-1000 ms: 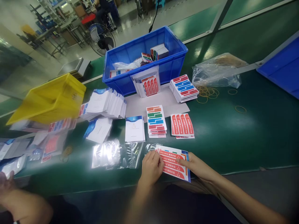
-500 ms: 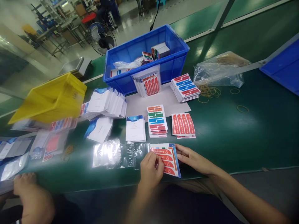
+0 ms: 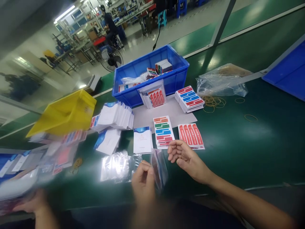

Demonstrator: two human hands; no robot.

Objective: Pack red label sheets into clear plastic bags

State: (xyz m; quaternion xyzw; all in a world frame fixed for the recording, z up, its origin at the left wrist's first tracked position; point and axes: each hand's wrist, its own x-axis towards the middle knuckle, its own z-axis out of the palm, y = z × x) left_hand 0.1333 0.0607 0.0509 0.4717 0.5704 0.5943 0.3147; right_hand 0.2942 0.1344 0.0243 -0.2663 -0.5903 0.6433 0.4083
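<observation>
My left hand (image 3: 143,180) is closed in a pinch at the near-left edge of a clear plastic bag (image 3: 160,170). The bag is tilted up on edge, and what it contains is hard to make out. To its right, my right hand (image 3: 187,160) is held apart from it with fingers loosely curved and nothing in them. Just beyond the hands lie a stack of white booklets (image 3: 142,140), a stack of multicoloured sticker sheets (image 3: 163,128) and a stack of red sticker sheets (image 3: 191,135). Flat clear bags (image 3: 114,167) rest left of my left hand.
A blue bin (image 3: 152,76) holds more sheets, with filled bags (image 3: 152,95) leaning on its front. Rubber bands (image 3: 213,103) lie by a banded sheet stack (image 3: 190,98). A yellow bin (image 3: 66,111) and booklet piles (image 3: 113,114) stand left. A co-worker's hand (image 3: 35,200) is at lower left.
The sheets and booklet lay flat at the bag's mouth between both hands; now the bag is tipped up in my left hand. My right hand has let go. The camera view has shifted.
</observation>
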